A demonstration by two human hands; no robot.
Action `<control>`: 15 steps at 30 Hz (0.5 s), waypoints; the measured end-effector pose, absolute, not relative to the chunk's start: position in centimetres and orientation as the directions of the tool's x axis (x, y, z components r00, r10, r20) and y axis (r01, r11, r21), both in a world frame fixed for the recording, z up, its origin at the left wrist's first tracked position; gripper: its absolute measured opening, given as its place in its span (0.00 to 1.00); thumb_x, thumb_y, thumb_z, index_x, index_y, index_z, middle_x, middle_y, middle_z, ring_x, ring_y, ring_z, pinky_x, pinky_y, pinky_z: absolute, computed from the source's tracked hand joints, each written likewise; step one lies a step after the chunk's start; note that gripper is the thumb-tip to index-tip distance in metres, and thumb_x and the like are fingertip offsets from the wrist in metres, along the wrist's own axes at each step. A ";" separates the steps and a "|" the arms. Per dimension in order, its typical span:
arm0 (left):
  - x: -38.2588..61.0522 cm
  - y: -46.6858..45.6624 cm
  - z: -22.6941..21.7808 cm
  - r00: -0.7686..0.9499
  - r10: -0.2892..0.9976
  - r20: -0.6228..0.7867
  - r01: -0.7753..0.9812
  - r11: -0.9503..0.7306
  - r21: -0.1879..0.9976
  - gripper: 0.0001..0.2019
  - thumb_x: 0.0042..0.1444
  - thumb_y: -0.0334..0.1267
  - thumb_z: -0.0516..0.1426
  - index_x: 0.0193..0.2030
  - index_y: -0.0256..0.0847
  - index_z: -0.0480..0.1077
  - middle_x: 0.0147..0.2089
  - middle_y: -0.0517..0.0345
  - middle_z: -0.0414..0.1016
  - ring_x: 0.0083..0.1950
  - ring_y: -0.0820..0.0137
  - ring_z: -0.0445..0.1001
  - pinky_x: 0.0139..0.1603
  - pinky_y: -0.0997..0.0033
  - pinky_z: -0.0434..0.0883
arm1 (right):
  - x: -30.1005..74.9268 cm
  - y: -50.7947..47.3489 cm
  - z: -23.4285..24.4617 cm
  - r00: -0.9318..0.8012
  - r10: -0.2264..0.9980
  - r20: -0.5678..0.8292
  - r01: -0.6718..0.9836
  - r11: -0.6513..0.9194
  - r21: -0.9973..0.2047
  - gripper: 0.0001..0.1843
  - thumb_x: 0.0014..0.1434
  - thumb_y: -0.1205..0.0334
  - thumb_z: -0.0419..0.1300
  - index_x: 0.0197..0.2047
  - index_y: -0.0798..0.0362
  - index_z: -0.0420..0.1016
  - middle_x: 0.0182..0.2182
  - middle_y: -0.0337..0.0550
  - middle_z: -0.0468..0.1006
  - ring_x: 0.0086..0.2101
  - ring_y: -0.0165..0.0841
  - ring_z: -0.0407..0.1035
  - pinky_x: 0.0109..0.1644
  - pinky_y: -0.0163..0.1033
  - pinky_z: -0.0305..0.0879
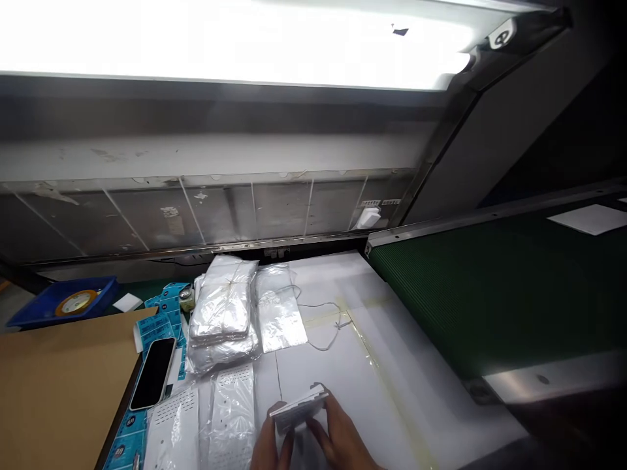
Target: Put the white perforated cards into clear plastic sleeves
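Between my two hands, near the bottom middle of the view, is a small stack of thin white and grey pieces (298, 412), perhaps cards or folded sheets. My left hand (273, 442) grips its left end, thumb in front. My right hand (343, 436) pinches the right end, with fingers behind the stack. Both hands are over the white work surface (323, 365). Just left of them are packs in clear plastic, white with rows of small holes (230, 418). Beyond lie tied bundles of clear plastic bags (223, 307) and a thinner batch of bags (280, 313).
A green conveyor belt (490, 287) with a metal edge runs along the right, bearing a white sheet (590, 219). At left are a phone (153, 373), blue label strips (169, 313), a brown board (63, 385) and a blue tray (29, 314). Loose string (318, 305) lies ahead.
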State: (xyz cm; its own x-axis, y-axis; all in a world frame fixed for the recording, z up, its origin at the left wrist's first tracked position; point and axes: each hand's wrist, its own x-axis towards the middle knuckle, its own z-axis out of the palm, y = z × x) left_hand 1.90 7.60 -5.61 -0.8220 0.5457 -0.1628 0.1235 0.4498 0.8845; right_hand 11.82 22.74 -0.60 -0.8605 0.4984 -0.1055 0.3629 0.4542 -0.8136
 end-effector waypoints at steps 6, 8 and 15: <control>1.3 7.4 -7.4 -0.662 0.748 -0.053 0.188 0.234 0.954 0.20 0.57 0.51 0.51 0.53 0.44 0.62 0.53 0.50 0.71 0.55 0.60 0.69 0.57 0.58 0.67 | 13.5 22.2 -4.8 -0.831 0.543 -0.121 0.443 0.514 -0.735 0.37 0.60 0.50 0.53 0.66 0.55 0.42 0.62 0.54 0.59 0.59 0.40 0.56 0.62 0.46 0.57; 1.5 7.0 -7.7 -0.658 0.752 -0.053 0.181 0.226 0.957 0.20 0.56 0.50 0.52 0.54 0.46 0.61 0.54 0.52 0.70 0.56 0.60 0.68 0.57 0.59 0.66 | 14.2 21.9 -5.1 -0.838 0.538 -0.086 0.421 0.539 -0.730 0.37 0.60 0.51 0.53 0.65 0.54 0.40 0.61 0.55 0.58 0.59 0.40 0.56 0.61 0.46 0.58; 1.2 6.6 -7.4 -0.558 0.822 -0.114 0.132 0.223 0.966 0.19 0.57 0.49 0.52 0.51 0.43 0.64 0.50 0.50 0.73 0.53 0.59 0.70 0.55 0.58 0.67 | 13.6 21.7 -2.0 -0.834 0.538 -0.118 0.367 0.384 -0.847 0.19 0.58 0.54 0.56 0.50 0.50 0.60 0.42 0.44 0.73 0.39 0.36 0.69 0.45 0.40 0.67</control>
State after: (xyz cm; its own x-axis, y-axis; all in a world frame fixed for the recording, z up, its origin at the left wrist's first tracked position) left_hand 1.21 6.64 -7.41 -0.5581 0.8220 -0.1137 0.1317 0.2230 0.9659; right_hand 13.63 21.70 -2.02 -0.8345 0.5384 -0.1175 0.3673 0.3844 -0.8470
